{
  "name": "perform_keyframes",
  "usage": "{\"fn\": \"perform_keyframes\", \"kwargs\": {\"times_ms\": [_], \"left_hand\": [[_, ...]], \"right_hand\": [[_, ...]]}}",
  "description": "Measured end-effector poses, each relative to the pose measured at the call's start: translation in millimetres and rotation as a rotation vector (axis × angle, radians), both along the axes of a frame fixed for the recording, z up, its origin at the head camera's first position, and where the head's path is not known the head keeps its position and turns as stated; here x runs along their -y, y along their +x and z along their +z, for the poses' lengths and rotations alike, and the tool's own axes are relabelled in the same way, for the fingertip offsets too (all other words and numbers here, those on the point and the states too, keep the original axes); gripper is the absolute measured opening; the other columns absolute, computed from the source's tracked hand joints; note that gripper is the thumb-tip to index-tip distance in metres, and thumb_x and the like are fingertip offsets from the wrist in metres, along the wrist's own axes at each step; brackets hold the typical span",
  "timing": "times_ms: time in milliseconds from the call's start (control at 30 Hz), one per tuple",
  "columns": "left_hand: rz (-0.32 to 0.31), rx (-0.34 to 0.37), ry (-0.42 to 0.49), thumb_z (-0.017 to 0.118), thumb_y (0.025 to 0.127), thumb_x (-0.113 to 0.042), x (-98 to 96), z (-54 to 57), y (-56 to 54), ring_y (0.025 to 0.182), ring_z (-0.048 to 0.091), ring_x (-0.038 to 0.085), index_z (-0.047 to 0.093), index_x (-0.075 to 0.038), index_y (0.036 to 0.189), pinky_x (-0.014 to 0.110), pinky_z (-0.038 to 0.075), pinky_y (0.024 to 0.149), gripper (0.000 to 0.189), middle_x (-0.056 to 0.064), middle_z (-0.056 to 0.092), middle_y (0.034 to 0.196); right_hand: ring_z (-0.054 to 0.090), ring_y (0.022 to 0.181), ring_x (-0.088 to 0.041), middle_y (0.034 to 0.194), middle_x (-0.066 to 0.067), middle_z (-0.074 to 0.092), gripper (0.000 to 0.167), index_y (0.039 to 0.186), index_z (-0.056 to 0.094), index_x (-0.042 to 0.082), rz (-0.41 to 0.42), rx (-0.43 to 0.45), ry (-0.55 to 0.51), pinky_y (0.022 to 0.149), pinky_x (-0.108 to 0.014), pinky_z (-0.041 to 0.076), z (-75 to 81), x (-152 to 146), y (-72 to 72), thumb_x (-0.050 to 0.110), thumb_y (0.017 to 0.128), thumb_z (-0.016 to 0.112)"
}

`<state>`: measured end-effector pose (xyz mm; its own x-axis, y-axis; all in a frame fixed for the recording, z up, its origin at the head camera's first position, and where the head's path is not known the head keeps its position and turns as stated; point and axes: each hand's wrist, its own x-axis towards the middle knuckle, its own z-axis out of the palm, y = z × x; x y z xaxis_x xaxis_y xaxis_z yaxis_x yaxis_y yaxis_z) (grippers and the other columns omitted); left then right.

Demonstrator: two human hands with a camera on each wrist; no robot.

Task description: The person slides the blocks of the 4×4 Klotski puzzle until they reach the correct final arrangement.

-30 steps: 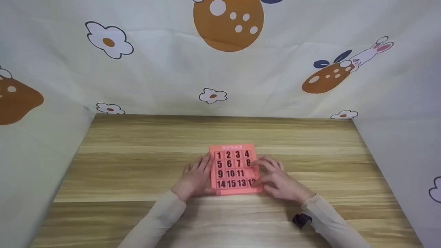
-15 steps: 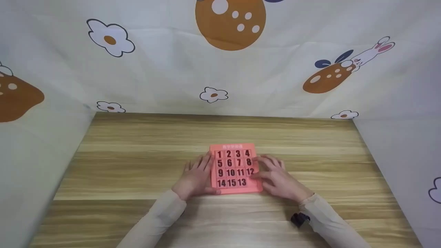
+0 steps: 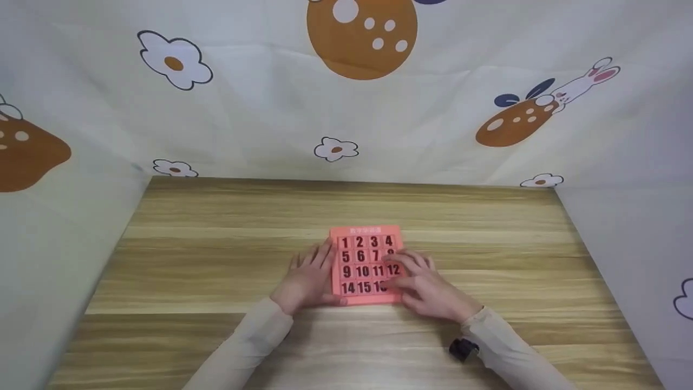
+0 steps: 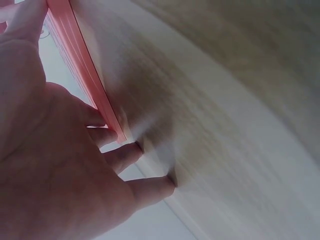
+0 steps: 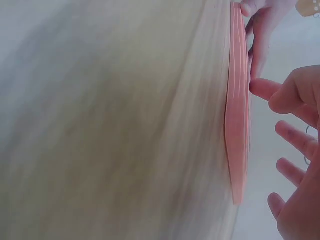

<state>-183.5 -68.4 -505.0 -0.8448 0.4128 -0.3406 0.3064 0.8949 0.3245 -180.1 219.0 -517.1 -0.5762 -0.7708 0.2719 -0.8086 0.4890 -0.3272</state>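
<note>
A pink number sliding puzzle (image 3: 365, 300) lies flat on the wooden table, its rows reading from 1 at the top to 14, 15, 13 at the bottom. My left hand (image 3: 304, 283) rests along its left edge, fingers spread and thumb at the near left corner. In the left wrist view, fingertips (image 4: 167, 184) touch the tabletop beside the board. My right hand (image 3: 430, 284) reaches over the right edge with a fingertip on tile 13, partly covering it. Another finger hides part of tile 8. The right wrist view shows one finger (image 5: 262, 89) on the puzzle face, the others raised.
Wood-grain tabletop (image 3: 227, 216) surrounds the puzzle. Pale cloth walls (image 3: 260, 108) printed with flowers and carrot shapes enclose the back and both sides. A small dark device (image 3: 463, 349) sits at the right wrist.
Tile 12 has slid up from the bottom right corner to sit beside 11. My right hand has then shifted left onto tile 13. The left hand stays in place.
</note>
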Motion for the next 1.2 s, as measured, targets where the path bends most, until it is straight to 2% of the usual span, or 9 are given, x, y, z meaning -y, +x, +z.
{"fn": "perform_keyframes", "kwargs": {"times_ms": [133,333,533,700,900,1200], "left_hand": [[-0.005,-0.008,-0.003,0.068,0.075,-0.065,0.0,-0.3,0.2,0.145,0.008,0.036,0.009,-0.006,0.155,0.061,0.008,0.112,0.116,0.009,-0.001,0.161],[-0.001,-0.013,0.003,0.069,0.075,-0.064,-0.2,-0.3,0.8,0.144,0.009,0.036,0.01,-0.005,0.155,0.061,0.009,0.112,0.116,0.01,0.001,0.161],[-0.001,-0.008,0.012,0.07,0.075,-0.063,-0.5,-1.3,0.5,0.144,0.009,0.035,0.009,-0.006,0.155,0.061,0.008,0.113,0.116,0.009,0.002,0.162],[-0.001,-0.007,0.002,0.069,0.075,-0.065,-0.4,-0.8,0.3,0.144,0.01,0.036,0.01,-0.006,0.155,0.061,0.009,0.112,0.115,0.01,0.002,0.161],[0.001,0.0,-0.001,0.068,0.075,-0.064,0.0,-0.4,0.3,0.144,0.009,0.036,0.009,-0.006,0.155,0.06,0.008,0.113,0.115,0.009,0.0,0.162],[0.001,-0.004,-0.01,0.067,0.076,-0.066,-0.5,-3.0,-1.5,0.145,0.007,0.035,0.008,-0.007,0.156,0.06,0.008,0.113,0.115,0.008,-0.002,0.162]], "right_hand": [[0.033,0.131,-0.043,0.144,-0.016,0.042,0.032,0.109,0.073,0.015,-0.009,0.011,0.005,0.101,-0.067,0.025,2.1,3.8,0.9,0.01,0.077,0.07],[0.031,0.133,-0.042,0.146,-0.015,0.04,0.04,0.12,0.069,0.017,-0.041,0.041,0.043,0.103,-0.067,0.022,3.7,7.2,2.5,0.011,0.08,0.069],[0.03,0.134,-0.038,0.145,-0.014,0.041,0.044,0.122,0.067,0.015,-0.098,0.081,0.04,0.104,-0.061,0.023,3.9,6.3,1.3,0.009,0.078,0.068],[0.031,0.132,-0.043,0.144,-0.017,0.041,0.045,0.122,0.066,0.011,-0.139,0.058,0.029,0.103,-0.063,0.023,3.7,-0.1,-0.9,0.007,0.078,0.066],[0.033,0.132,-0.036,0.143,-0.017,0.042,0.046,0.125,0.065,0.011,-0.195,0.044,0.041,0.102,-0.057,0.024,2.5,-9.1,-3.8,0.006,0.079,0.065],[0.033,0.131,-0.034,0.143,-0.017,0.042,0.045,0.125,0.065,0.01,-0.214,0.054,0.062,0.102,-0.056,0.024,2.4,-13.8,-5.1,0.008,0.08,0.066]]}}
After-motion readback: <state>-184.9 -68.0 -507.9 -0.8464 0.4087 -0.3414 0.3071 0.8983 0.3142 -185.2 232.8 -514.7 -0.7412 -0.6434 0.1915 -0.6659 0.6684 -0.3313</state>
